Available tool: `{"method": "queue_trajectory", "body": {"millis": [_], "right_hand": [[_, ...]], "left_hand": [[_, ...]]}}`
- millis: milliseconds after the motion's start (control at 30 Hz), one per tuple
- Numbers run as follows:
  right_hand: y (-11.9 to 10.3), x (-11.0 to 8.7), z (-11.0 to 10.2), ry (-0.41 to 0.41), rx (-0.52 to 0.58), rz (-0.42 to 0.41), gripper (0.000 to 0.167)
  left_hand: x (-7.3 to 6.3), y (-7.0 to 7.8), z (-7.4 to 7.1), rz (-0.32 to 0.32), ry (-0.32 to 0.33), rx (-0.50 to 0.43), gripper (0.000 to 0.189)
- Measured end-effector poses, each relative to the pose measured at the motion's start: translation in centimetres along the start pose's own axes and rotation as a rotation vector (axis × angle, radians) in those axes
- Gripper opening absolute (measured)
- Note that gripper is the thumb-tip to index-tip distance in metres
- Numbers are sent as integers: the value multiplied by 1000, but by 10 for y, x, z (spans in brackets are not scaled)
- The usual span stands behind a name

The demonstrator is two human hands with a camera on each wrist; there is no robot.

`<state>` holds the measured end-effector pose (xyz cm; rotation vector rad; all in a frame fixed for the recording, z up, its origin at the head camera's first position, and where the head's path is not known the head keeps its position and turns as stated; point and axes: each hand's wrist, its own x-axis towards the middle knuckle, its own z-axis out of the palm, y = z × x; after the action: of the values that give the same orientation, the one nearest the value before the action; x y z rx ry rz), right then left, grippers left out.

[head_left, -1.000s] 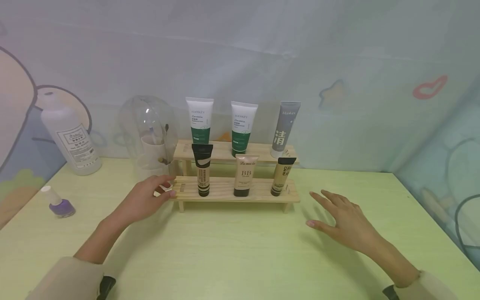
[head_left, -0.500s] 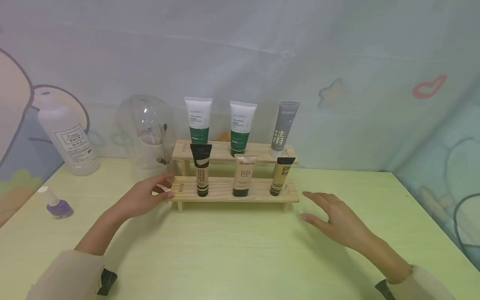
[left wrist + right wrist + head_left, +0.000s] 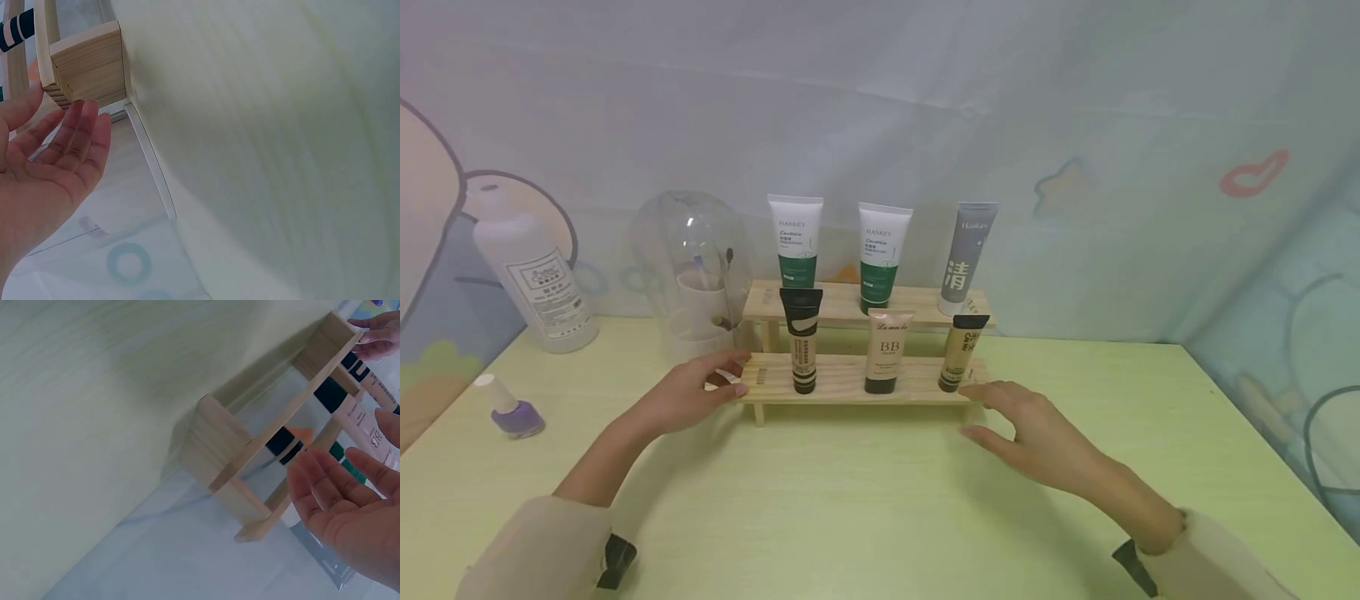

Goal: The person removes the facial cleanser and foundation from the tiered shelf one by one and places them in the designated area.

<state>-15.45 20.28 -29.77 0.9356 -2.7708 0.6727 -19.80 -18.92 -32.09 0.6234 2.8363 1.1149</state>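
A two-tier wooden display stand holds squeeze tubes standing cap-down. My left hand pinches the left end of its lower shelf, thumb at the front corner; the left wrist view shows this hand at the board's end. My right hand hovers at the shelf's right end, fingers loosely extended beside a gold tube with a black crimped end. Also on the lower shelf are a beige BB cream tube and a black-and-beige tube. Two white-green tubes and a grey tube stand on the upper shelf.
Left of the stand, a clear domed holder contains a white cup and brushes. A large white bottle leans in view at the far left, behind a purple nail polish bottle. A printed cloth backdrop hangs behind the table.
My right hand has moved left, from beyond the stand to the right end of the lower shelf. My left hand stays at the left end, and the tubes have not moved.
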Motion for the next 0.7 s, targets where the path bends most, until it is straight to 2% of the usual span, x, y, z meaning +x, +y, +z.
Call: {"method": "queue_trajectory", "body": {"millis": [433, 700], "right_hand": [[-21, 29, 10, -74, 202, -83, 36], [-37, 46, 19, -98, 260, -139, 32]], "left_hand": [[3, -1, -1, -15, -29, -4, 47], [2, -2, -1, -26, -39, -19, 47]]}}
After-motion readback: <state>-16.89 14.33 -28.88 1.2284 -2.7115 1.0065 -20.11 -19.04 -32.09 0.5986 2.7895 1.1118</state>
